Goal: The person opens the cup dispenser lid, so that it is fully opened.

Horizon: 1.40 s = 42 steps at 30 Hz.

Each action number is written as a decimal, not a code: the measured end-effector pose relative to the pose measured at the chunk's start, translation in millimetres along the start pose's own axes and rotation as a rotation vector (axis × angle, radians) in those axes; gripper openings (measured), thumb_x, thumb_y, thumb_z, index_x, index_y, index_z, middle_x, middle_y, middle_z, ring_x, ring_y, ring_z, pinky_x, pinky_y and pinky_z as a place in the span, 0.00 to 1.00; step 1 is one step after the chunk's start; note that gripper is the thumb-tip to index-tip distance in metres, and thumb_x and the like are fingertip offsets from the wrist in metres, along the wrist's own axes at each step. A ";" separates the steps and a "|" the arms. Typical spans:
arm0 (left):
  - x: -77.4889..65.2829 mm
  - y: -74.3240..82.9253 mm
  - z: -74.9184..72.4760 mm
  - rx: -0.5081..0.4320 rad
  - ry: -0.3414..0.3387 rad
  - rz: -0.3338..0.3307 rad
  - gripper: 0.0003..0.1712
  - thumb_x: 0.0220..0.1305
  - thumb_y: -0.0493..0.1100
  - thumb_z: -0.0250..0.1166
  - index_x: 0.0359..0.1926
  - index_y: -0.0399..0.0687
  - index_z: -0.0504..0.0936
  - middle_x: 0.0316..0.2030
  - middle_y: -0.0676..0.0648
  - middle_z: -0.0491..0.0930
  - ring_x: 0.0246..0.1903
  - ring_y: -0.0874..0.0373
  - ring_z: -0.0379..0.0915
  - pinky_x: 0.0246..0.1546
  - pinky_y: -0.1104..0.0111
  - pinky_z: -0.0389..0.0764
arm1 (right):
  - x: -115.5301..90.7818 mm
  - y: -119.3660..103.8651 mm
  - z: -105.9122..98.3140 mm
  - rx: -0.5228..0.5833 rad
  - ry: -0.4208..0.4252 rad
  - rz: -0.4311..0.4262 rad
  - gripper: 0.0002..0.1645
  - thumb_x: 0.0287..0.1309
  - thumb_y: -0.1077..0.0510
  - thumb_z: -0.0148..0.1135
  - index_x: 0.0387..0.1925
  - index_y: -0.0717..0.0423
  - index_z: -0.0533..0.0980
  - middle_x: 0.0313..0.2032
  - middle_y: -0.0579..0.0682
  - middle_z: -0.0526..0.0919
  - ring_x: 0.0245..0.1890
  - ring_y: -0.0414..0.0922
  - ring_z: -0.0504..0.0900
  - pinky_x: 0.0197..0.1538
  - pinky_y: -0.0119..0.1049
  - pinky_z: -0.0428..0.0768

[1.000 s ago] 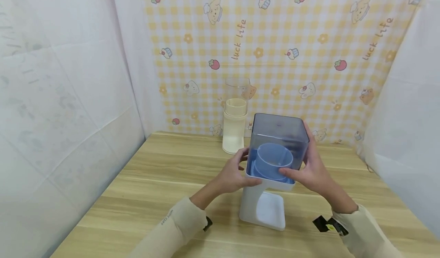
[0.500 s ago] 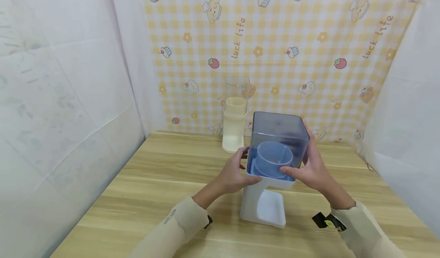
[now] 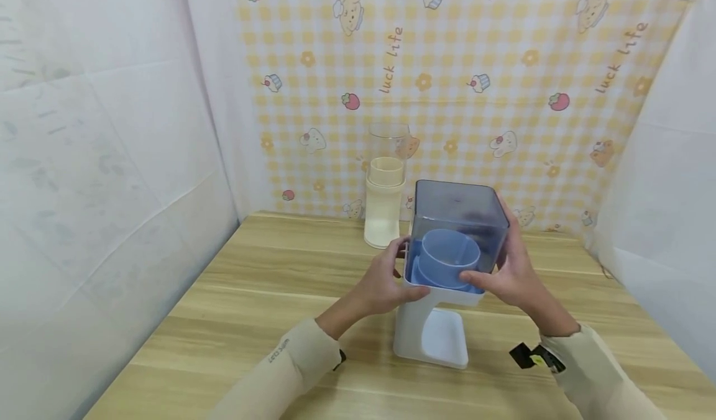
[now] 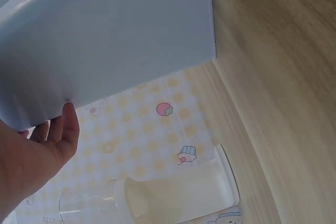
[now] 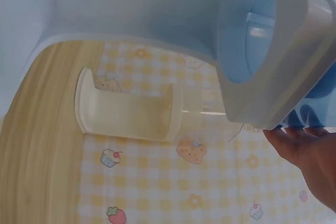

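Note:
A white dispenser stand (image 3: 411, 330) stands upright on the wooden table, with an open bay and a small base tray. On its top sits a square, see-through grey-blue cover (image 3: 461, 204), with a blue ring-shaped insert (image 3: 449, 258) inside. My left hand (image 3: 386, 283) grips the stand's upper left side, its thumb along the white rim. With my right hand (image 3: 511, 271) I hold the cover's right side, the thumb across its front face. In the right wrist view, a round opening shows in the underside of the stand's top (image 5: 294, 72).
Behind the stand, a cream dispenser (image 3: 383, 212) with a clear tube (image 3: 388, 137) stands near the table's back edge. A checked cloth (image 3: 313, 115) hangs behind the table (image 3: 268, 277). White sheets (image 3: 112, 159) hang at both sides.
The head view has shifted slightly. Both hands keep their hold on the stand and cover, with no clear movement of either against the table.

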State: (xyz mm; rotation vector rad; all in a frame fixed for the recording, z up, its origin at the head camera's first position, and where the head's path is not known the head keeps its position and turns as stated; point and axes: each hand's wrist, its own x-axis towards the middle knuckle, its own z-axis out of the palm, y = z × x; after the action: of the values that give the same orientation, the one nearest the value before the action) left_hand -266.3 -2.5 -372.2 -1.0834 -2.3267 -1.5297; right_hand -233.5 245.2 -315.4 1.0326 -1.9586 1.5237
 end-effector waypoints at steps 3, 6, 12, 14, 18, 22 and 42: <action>-1.2 -1.2 -1.1 0.000 -0.038 -0.027 0.66 0.45 0.83 0.61 0.74 0.46 0.54 0.62 0.46 0.70 0.57 0.55 0.68 0.41 0.65 0.77 | -1.5 2.3 2.6 -0.051 0.031 0.003 0.76 0.29 0.79 0.73 0.78 0.53 0.42 0.67 0.55 0.62 0.59 0.50 0.67 0.57 0.33 0.69; -2.7 -1.4 -2.5 0.001 -0.065 -0.046 0.65 0.46 0.79 0.64 0.74 0.48 0.52 0.63 0.46 0.68 0.58 0.56 0.67 0.42 0.65 0.76 | -2.6 3.2 5.3 -0.089 0.052 0.006 0.73 0.32 0.75 0.73 0.78 0.52 0.43 0.67 0.53 0.62 0.59 0.49 0.67 0.56 0.31 0.68; -0.1 0.5 -6.3 -0.013 -0.068 -0.033 0.58 0.49 0.63 0.72 0.74 0.47 0.53 0.62 0.47 0.68 0.57 0.57 0.66 0.45 0.58 0.77 | 1.4 2.9 7.2 -0.092 0.067 -0.021 0.68 0.37 0.71 0.71 0.78 0.53 0.44 0.65 0.52 0.64 0.56 0.48 0.71 0.54 0.28 0.72; 0.6 1.2 -6.7 -0.023 -0.068 -0.035 0.58 0.49 0.60 0.73 0.74 0.47 0.53 0.61 0.48 0.69 0.56 0.57 0.66 0.44 0.57 0.77 | 2.2 1.7 6.6 -0.107 0.061 -0.011 0.68 0.37 0.71 0.70 0.78 0.53 0.44 0.65 0.52 0.64 0.56 0.48 0.72 0.54 0.29 0.72; 1.9 1.5 -6.6 -0.022 -0.066 -0.034 0.57 0.49 0.59 0.73 0.74 0.48 0.53 0.61 0.49 0.69 0.56 0.58 0.66 0.44 0.60 0.77 | 2.2 1.1 6.0 -0.123 0.061 -0.011 0.66 0.41 0.68 0.70 0.78 0.53 0.44 0.64 0.52 0.65 0.56 0.49 0.71 0.54 0.31 0.71; 2.7 0.5 -4.6 -0.015 -0.071 -0.022 0.57 0.50 0.61 0.73 0.74 0.49 0.53 0.61 0.49 0.69 0.56 0.58 0.67 0.43 0.60 0.78 | 1.0 3.4 6.1 -0.095 0.079 -0.077 0.66 0.41 0.67 0.73 0.77 0.58 0.45 0.62 0.52 0.67 0.55 0.48 0.72 0.55 0.31 0.71; -0.3 -3.5 -4.0 -0.066 -0.068 -0.045 0.65 0.44 0.79 0.66 0.75 0.52 0.53 0.61 0.47 0.70 0.55 0.55 0.68 0.39 0.61 0.81 | 0.9 5.1 10.1 -0.072 0.084 -0.198 0.68 0.39 0.63 0.78 0.76 0.65 0.45 0.61 0.53 0.73 0.53 0.46 0.77 0.54 0.28 0.75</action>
State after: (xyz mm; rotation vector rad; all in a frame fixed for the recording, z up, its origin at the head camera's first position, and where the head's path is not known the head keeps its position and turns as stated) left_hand -269.3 -6.8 -373.1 -1.1228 -2.3762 -1.6213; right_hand -237.1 235.9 -320.8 1.0795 -1.7835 1.3578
